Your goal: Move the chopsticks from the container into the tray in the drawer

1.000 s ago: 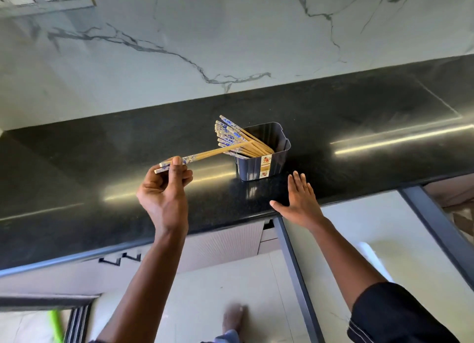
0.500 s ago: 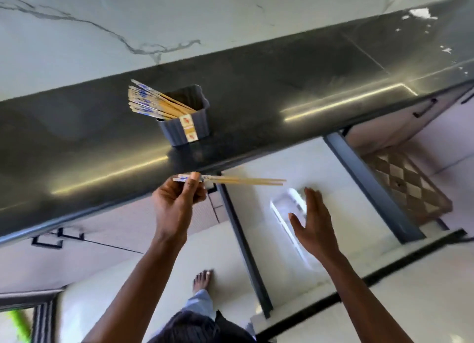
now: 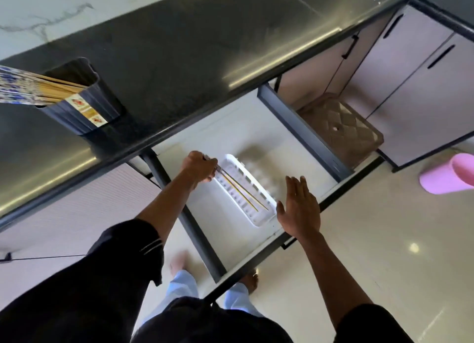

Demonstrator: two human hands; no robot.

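Note:
A dark ribbed container (image 3: 84, 106) stands on the black counter at the left, with several wooden chopsticks (image 3: 30, 90) with blue-patterned ends leaning out of it. Below the counter the white drawer (image 3: 302, 160) is pulled out, and a white slotted tray (image 3: 259, 186) lies in it. My left hand (image 3: 198, 167) grips a pair of chopsticks (image 3: 241, 191) at their patterned ends; their tips lie inside the tray. My right hand (image 3: 300, 208) hovers flat, fingers spread, over the drawer's front right part beside the tray, holding nothing.
A second open drawer at the right holds a brown quilted box (image 3: 341, 130). Pale cabinet doors (image 3: 410, 68) with black handles stand farther right. A pink cup (image 3: 448, 174) lies on the shiny floor. My feet show below the drawer front.
My left hand has carried the pair of chopsticks down from the counter's edge into the drawer tray. My right hand has dropped beside the tray. The view has swung down and right.

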